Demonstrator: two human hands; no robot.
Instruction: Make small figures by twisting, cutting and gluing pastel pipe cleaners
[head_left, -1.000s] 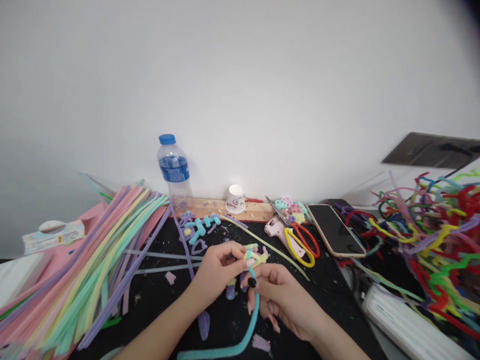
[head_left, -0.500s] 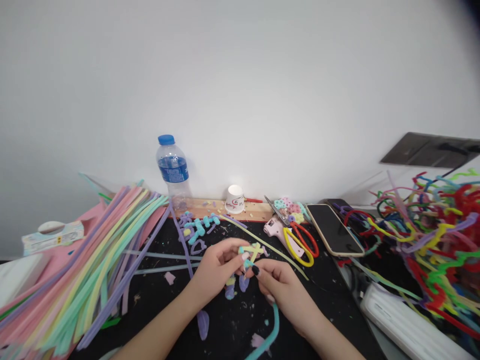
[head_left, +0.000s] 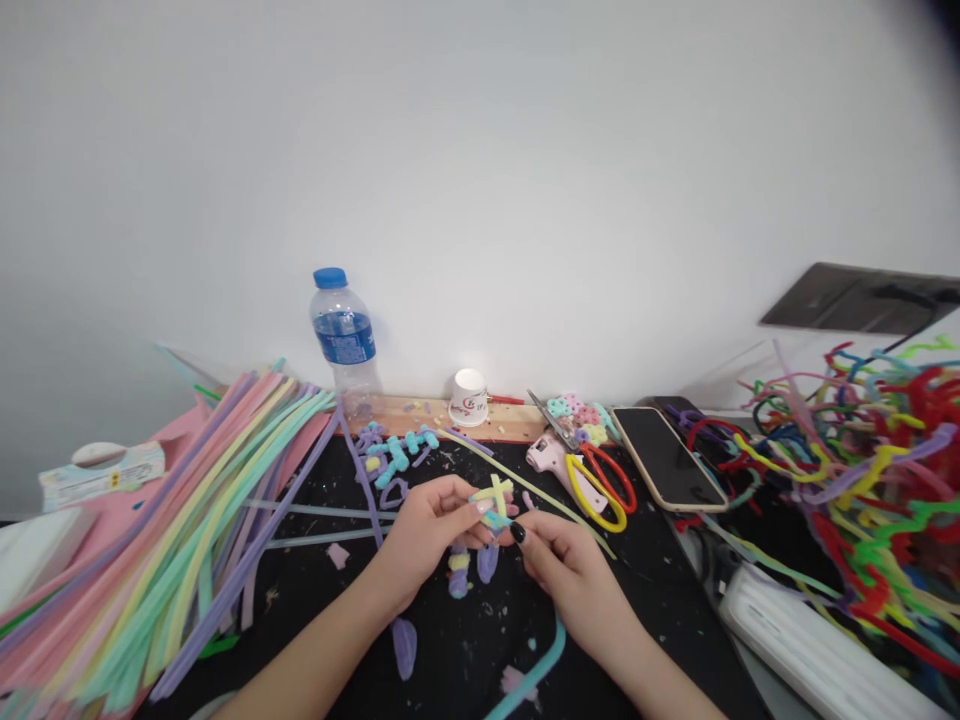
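Note:
Between the thumb and fingers of my left hand (head_left: 424,535) is a small yellow pipe-cleaner shape (head_left: 498,492) with crossing arms. My right hand (head_left: 574,570) pinches a teal pipe cleaner (head_left: 534,672) against the underside of that shape. The teal strand's long tail curves out below my right palm toward the near edge. Just beneath my fingertips lie a purple and yellow piece (head_left: 458,575) and a purple loop (head_left: 487,563) on the black mat (head_left: 450,670). Another purple loop (head_left: 405,648) is near my left forearm. The fingers partly hide the joint.
Straight pastel pipe cleaners (head_left: 187,500) fan out at left, beside a bottle (head_left: 345,340). A paper cup (head_left: 469,397) stands by the wall. Scissors (head_left: 596,490) overlap a pink glue gun (head_left: 551,455), next to a phone (head_left: 667,460). Tangled colourful pipe cleaners (head_left: 885,480) and a white power strip (head_left: 817,650) occupy the right.
The yellow shape has tilted and shifted slightly left in my left hand. The right fingertips have moved slightly, and the teal tail has swung a little right.

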